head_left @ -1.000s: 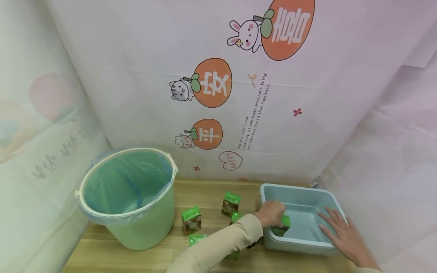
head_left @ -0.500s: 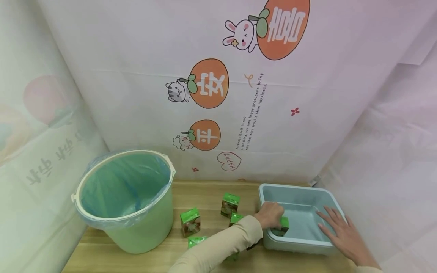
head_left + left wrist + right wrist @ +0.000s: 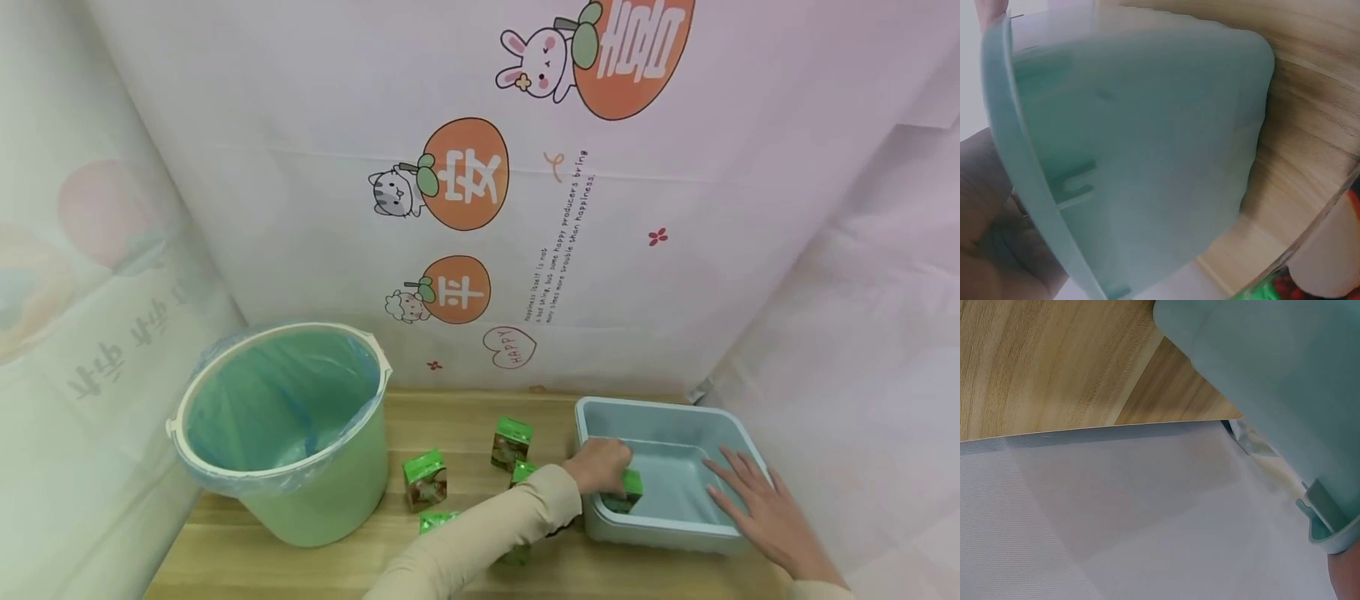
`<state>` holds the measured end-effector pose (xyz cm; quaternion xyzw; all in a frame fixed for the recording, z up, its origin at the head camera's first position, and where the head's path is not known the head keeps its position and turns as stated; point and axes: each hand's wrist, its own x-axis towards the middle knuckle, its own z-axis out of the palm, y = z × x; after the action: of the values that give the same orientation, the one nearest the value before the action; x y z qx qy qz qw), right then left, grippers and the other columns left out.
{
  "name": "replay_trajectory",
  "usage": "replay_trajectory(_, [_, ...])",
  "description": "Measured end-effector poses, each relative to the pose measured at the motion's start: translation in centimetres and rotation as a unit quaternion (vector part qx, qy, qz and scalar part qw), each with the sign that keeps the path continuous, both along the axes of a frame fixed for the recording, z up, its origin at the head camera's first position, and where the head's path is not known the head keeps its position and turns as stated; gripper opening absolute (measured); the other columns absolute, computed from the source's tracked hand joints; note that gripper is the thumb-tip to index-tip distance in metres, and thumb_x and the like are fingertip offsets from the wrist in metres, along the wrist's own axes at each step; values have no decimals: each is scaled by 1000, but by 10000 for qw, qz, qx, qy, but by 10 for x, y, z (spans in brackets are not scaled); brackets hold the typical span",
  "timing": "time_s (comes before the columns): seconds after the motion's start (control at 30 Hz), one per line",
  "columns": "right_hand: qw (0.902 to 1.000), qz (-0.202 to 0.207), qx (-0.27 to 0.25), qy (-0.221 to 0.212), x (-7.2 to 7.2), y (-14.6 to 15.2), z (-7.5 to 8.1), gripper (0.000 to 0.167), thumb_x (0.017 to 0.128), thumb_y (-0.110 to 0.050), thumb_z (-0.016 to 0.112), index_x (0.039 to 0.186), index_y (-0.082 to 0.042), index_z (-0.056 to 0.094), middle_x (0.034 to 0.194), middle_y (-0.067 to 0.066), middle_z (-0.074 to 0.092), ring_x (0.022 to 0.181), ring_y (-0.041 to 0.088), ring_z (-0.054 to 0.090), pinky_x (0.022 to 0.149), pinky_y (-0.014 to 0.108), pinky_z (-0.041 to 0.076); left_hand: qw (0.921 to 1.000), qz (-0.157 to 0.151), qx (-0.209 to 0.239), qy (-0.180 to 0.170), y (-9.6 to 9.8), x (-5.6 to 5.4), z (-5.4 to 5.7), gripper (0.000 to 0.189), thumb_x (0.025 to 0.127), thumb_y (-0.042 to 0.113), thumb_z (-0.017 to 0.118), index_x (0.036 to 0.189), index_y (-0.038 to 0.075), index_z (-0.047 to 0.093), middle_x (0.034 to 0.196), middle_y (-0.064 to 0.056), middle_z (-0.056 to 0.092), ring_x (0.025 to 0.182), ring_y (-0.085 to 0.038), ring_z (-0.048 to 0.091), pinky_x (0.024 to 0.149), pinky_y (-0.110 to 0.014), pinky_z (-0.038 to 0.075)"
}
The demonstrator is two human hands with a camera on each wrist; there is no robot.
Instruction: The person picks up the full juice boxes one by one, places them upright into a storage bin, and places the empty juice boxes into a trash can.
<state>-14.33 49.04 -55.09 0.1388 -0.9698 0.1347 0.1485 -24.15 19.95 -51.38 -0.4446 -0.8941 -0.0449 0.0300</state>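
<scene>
A pale blue plastic bin (image 3: 667,537) stands at the right of the wooden table. My left hand (image 3: 600,467) reaches over its left side, fingers curled at a small green and brown box (image 3: 630,492) inside the bin's near left corner. The fingertips are partly hidden from the head camera. My right hand (image 3: 761,512) lies over the bin's right rim, its fingers spread and reaching inside. In the left wrist view the bin's outer wall (image 3: 1147,137) fills the middle, with part of the left hand (image 3: 997,231) beside the rim. The right wrist view shows the bin's outside (image 3: 1260,375).
Several similar green-topped boxes stand on the table, including one near the bucket (image 3: 426,481) and one further back (image 3: 512,442); my left sleeve (image 3: 487,533) partly covers others. A light green bucket (image 3: 322,508) with a clear liner stands left. Printed white cloth (image 3: 337,233) hangs behind.
The head view shifts slightly. Both hands, the box and the bin keep the same positions relative to each other.
</scene>
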Motion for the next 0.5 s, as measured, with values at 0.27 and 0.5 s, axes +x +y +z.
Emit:
replay_trajectory(0.27, [10000, 12, -20, 7, -1, 0, 1, 47, 106, -27, 63, 150, -10, 57, 159, 30, 42, 151, 53, 28, 126, 56, -15, 9991, -302, -48, 308, -9, 3, 10, 27, 89, 41, 87, 94, 22, 68, 86, 12, 61, 68, 1, 47, 57, -15, 40])
replay_trajectory(0.5, [10000, 40, -45, 12, -2, 0, 0, 46, 107, -28, 62, 149, -10, 58, 159, 29, 42, 151, 53, 28, 126, 57, -14, 9996, -251, 99, 127, -23, -2, 21, 40, 93, 36, 84, 128, 21, 72, 114, 10, 69, 88, 2, 62, 68, -11, 47])
